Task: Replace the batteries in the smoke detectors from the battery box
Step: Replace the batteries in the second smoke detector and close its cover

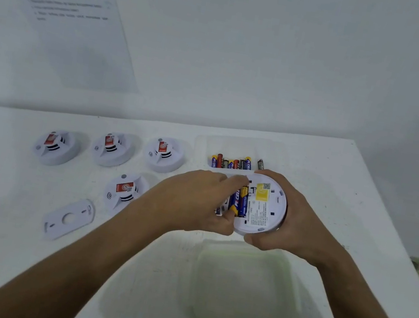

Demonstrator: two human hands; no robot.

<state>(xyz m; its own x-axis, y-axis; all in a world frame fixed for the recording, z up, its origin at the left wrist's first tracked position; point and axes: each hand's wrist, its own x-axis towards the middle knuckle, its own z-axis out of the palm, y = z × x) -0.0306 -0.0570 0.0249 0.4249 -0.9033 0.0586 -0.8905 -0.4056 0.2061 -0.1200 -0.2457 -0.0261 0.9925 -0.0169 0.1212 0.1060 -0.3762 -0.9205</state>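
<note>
The right hand grips the round white smoke detector, back up, above the counter. At its nine o'clock, the left hand pinches a glossy blue cylindrical battery in its compartment. The clear plastic battery box sits at twelve o'clock.

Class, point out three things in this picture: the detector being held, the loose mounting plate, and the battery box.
held detector (264, 207), head view, on its labelled back.
mounting plate (69, 219), head view, on its flat middle.
battery box (273, 150), head view, on its clear far wall.
</note>
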